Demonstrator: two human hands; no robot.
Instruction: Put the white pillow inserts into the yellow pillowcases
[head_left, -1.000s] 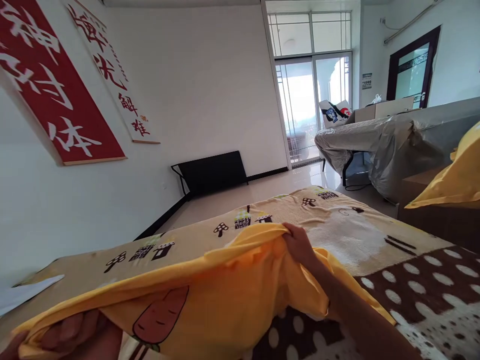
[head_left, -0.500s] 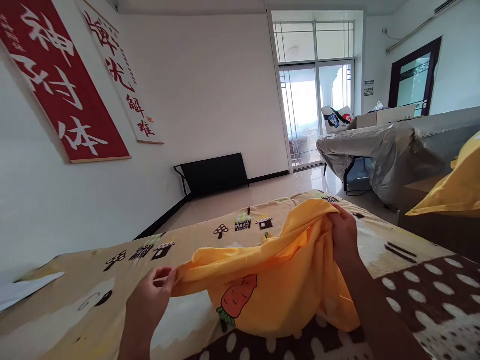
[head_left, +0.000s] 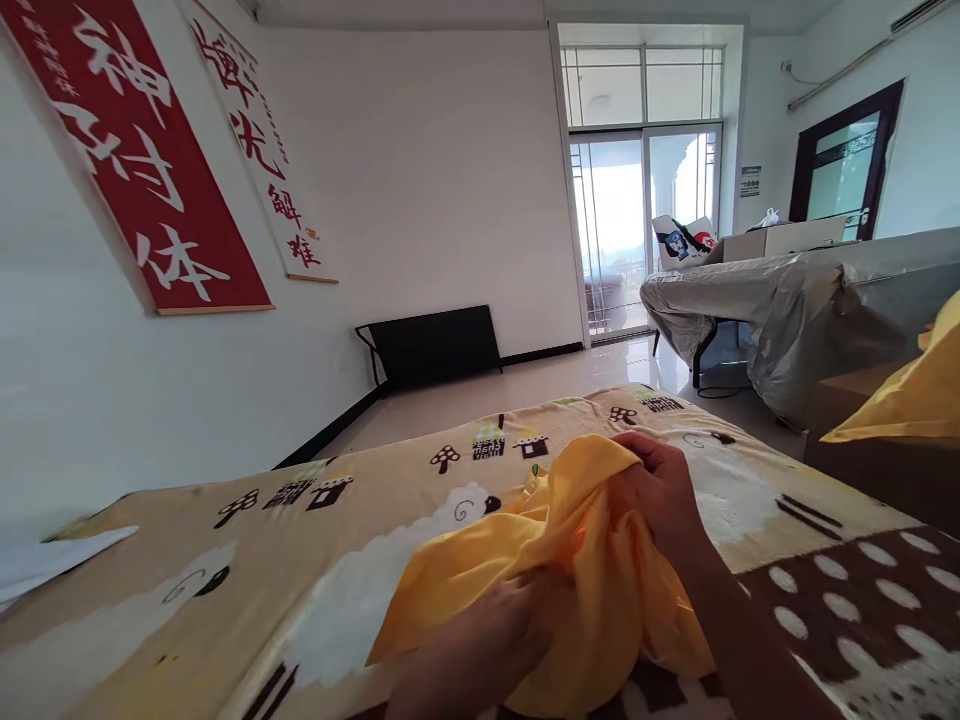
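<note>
The left hand [head_left: 487,635] has swung in toward the right hand [head_left: 660,485] since half a second earlier, and the yellow cloth [head_left: 604,575], then stretched between the two, is now gathered into a bunch. The left hand, blurred by motion, is partly curled and presses against the near side of the cloth; whether it grips the fabric cannot be told. The right hand, farther forward, is closed on the cloth's raised upper edge, folds hanging below its fingers. Beneath both hands spreads a patterned blanket [head_left: 300,560], a printed white sheep just beyond the left hand and brown-and-white dots to the right of the right hand. Well to the right of the right hand, a second yellow fabric [head_left: 911,395] juts in. Farther beyond that hand, a plastic-draped counter [head_left: 735,285] carries a carton [head_left: 787,240]. Beyond the left hand, a black panel [head_left: 439,345] stands by the wall; glass doors [head_left: 611,235] lie past the right.
</note>
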